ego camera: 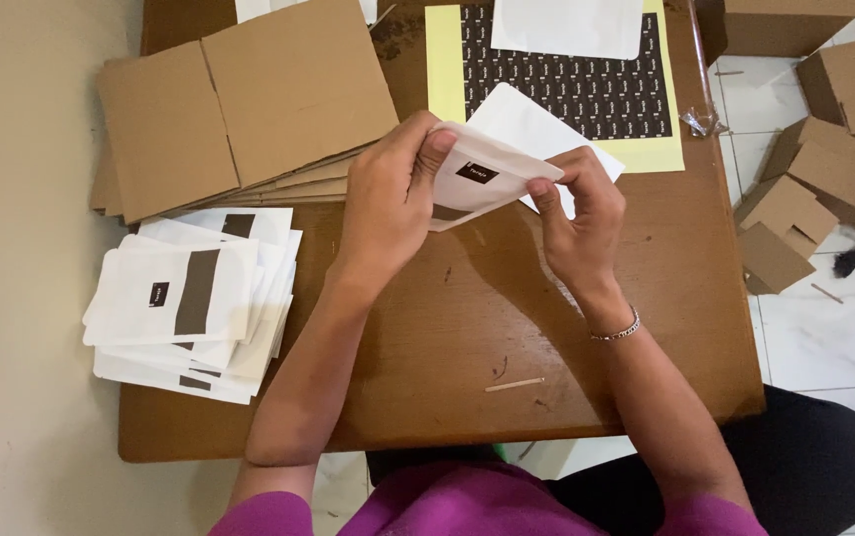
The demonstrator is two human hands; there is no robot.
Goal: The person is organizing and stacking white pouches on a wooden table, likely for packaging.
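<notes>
Fingers of both hands pinch one white paper pouch point(487, 179) above the middle of the brown wooden table point(546, 328). The left hand point(388, 203) clasps the pouch's left end, thumb on top by its upper edge and the other fingers curled beneath. The right hand point(576, 223) nips the right edge between thumb and forefinger, just beside a small dark sticker point(477, 173) on the pouch's face. A second white sheet or pouch point(531, 124) shows behind the held one, above the right fingers; whether either hand also grips it cannot be told. A beaded bracelet point(614, 331) circles the right wrist.

Beyond the fingertips, at the far edge of the table, lies a yellow-backed sheet of dark stickers point(586, 89), with a white paper point(566, 25) resting on its top. Left of the left fingers sits a stack of flattened cardboard boxes point(249, 109), and nearer the person, well left of the left forearm, a heap of white pouches with dark panels point(189, 303). A small wooden stick point(515, 384) lies on the table below the hands. Right of the table, folded cardboard boxes point(814, 179) are scattered on the white tiled floor point(824, 337)
</notes>
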